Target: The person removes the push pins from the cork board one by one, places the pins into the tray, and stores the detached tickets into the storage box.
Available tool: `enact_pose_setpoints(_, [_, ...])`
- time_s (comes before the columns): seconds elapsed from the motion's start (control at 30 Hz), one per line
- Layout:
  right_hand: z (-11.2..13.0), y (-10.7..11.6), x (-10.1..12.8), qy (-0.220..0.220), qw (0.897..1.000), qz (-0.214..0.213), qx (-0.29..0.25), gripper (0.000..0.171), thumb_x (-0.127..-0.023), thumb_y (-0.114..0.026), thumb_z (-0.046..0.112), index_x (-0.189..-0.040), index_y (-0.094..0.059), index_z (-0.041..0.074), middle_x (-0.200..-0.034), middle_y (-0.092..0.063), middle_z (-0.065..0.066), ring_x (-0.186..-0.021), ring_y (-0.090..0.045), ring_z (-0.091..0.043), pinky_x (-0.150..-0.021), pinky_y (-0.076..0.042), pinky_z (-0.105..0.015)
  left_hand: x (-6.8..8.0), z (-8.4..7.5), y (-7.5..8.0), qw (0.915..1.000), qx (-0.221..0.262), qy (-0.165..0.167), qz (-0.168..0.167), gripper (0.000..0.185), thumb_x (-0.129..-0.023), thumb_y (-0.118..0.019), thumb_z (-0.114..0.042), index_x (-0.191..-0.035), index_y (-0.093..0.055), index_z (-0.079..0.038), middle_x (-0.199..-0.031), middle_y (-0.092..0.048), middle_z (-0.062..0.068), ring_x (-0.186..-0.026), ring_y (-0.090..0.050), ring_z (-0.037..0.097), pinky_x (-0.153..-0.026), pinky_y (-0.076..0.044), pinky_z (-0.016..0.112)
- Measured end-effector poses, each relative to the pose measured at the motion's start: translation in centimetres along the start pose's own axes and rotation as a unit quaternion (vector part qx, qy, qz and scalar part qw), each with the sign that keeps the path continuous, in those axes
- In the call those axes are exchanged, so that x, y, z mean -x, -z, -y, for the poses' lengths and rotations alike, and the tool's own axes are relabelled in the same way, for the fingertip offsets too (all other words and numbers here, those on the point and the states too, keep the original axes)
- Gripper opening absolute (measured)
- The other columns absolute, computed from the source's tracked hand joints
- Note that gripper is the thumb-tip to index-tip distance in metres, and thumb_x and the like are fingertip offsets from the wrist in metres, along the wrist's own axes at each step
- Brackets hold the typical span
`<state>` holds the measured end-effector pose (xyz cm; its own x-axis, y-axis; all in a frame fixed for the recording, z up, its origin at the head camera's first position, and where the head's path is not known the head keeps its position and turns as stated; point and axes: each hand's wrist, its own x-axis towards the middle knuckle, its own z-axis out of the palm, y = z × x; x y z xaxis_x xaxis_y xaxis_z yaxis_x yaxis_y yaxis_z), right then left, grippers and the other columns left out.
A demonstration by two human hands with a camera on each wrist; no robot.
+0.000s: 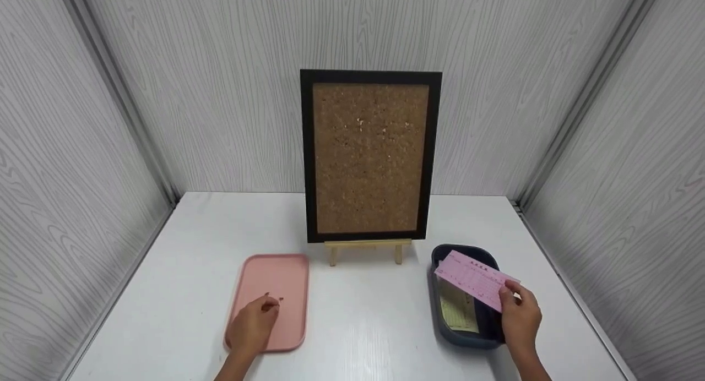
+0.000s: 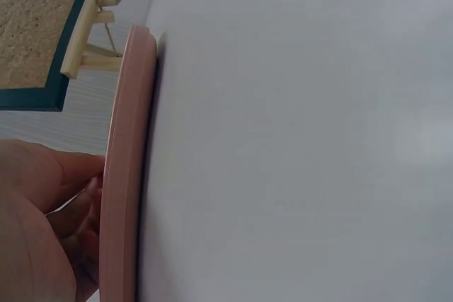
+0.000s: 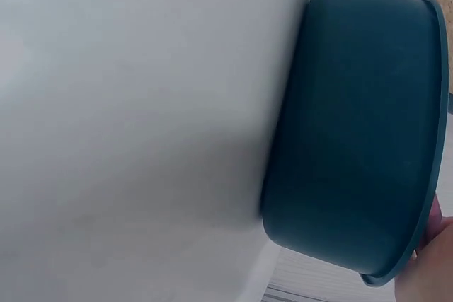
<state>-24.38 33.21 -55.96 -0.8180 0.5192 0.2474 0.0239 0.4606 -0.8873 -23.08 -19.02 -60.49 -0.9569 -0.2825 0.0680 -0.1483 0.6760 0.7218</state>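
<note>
While right hand (image 1: 519, 316) pinches pink slip (image 1: 473, 279) above dark bin (image 1: 440, 320) at lower right, left hand (image 1: 252, 327) fingers curl onto pink tray (image 1: 286, 276), lower left; whether they hold anything I cannot tell.

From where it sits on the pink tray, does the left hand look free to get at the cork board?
Probably yes. The left hand rests on the pink tray, and only bare table lies between it and the cork board on its easel.
</note>
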Motion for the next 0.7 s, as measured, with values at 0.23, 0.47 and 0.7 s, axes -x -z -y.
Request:
enact_pose_setpoints(0.23, [0.4, -0.2, 0.8, 0.001, 0.999, 0.041, 0.021, 0.036, -0.103, -0.056, 0.02, -0.132, -0.061, -0.001, -0.132, -0.061, -0.022, -0.107, -0.062, -0.023, -0.071, -0.041, -0.001, 0.3, 0.2, 0.1, 1.0, -0.007, -0.001, 0.0, 0.015, -0.093, -0.065, -0.019, -0.102, -0.077, -0.018, -0.105, -0.077, 0.004, -0.093, -0.072, 0.022, -0.074, -0.054, 0.041])
enact_pose_setpoints(0.47, [1.5, 0.9, 2.1, 0.013, 0.99, 0.05, 0.13, 0.039, -0.105, -0.05, 0.034, -0.127, -0.066, 0.005, -0.113, -0.072, -0.016, -0.099, -0.065, -0.027, -0.076, -0.048, -0.026, 0.5, 0.0, 0.4, 0.9999, -0.01, 0.007, 0.001, 0.016, -0.093, -0.066, -0.023, -0.103, -0.077, -0.016, -0.098, -0.077, 0.002, -0.086, -0.071, 0.019, -0.07, -0.052, 0.038])
enact_pose_setpoints(0.7, [2.4, 1.2, 2.7, 0.059, 0.982, -0.001, 0.179, 0.03, -0.103, -0.055, 0.027, -0.115, -0.072, 0.007, -0.091, -0.074, -0.012, -0.08, -0.066, -0.026, -0.063, -0.042, -0.035, 0.5, -0.8, 1.3, 0.9991, -0.021, 0.035, -0.006, 0.016, -0.093, -0.065, -0.026, -0.102, -0.076, -0.02, -0.093, -0.076, -0.003, -0.079, -0.069, 0.015, -0.063, -0.045, 0.033])
